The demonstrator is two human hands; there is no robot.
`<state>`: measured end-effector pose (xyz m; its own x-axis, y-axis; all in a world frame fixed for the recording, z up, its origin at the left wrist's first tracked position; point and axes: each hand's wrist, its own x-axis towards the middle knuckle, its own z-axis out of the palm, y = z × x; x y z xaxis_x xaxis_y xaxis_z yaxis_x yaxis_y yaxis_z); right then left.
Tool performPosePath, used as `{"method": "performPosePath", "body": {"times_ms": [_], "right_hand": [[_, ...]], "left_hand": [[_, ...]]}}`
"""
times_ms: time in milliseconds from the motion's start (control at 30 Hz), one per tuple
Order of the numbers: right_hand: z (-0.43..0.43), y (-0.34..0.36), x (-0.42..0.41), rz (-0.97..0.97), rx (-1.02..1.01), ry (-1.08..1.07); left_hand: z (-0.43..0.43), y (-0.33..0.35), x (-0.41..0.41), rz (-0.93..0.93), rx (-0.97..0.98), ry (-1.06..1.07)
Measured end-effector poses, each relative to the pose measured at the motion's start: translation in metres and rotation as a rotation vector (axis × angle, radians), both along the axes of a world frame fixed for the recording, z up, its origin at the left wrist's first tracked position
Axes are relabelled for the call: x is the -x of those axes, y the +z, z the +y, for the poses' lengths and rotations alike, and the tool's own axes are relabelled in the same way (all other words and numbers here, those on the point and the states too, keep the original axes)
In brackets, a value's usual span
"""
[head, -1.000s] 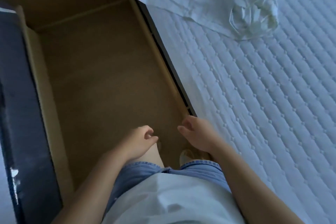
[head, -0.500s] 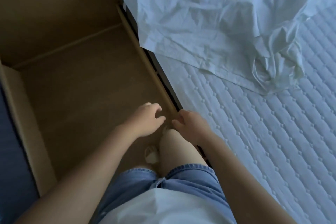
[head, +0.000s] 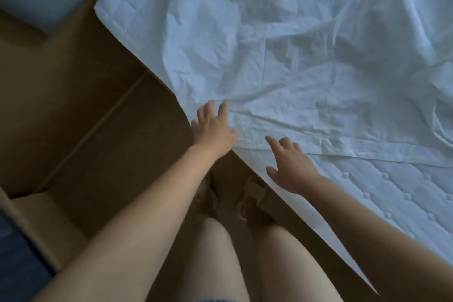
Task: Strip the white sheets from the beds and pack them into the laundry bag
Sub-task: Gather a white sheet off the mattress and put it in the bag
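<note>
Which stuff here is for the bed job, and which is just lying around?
For the job:
- crumpled white fabric sheet
- left hand and right hand, both open near its edge

Just there:
- quilted white mattress
- brown floor
- dark blue object at the left edge

No laundry bag is in view.

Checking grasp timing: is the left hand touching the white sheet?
Cannot tell. Head view: the left hand overlaps the white sheet at its edge; contact or hover unclear.

Brown floor (head: 98, 144) by quilted mattress (head: 367, 193) — dim lt.
</note>
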<state>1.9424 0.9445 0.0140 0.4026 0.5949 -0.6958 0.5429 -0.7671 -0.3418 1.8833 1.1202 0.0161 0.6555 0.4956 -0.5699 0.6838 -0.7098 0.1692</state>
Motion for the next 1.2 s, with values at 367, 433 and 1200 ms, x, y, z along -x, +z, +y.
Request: {"method": "performPosePath", "body": {"times_ms": [367,433,1200], "right_hand": [[0.129,-0.073,-0.036,-0.253,-0.135,0.119],[0.144,-0.077,-0.043,-0.292,-0.154,0.179],[0.188,-0.001,-0.063,0.443,-0.272,-1.278]], "left_hand": [[0.088,-0.105,-0.028,-0.235,0.186,0.459],[0.102,-0.091,-0.009,-0.257,0.269,0.368],[0.120,-0.063,-0.074,-0.483,0.325,-0.331]]}}
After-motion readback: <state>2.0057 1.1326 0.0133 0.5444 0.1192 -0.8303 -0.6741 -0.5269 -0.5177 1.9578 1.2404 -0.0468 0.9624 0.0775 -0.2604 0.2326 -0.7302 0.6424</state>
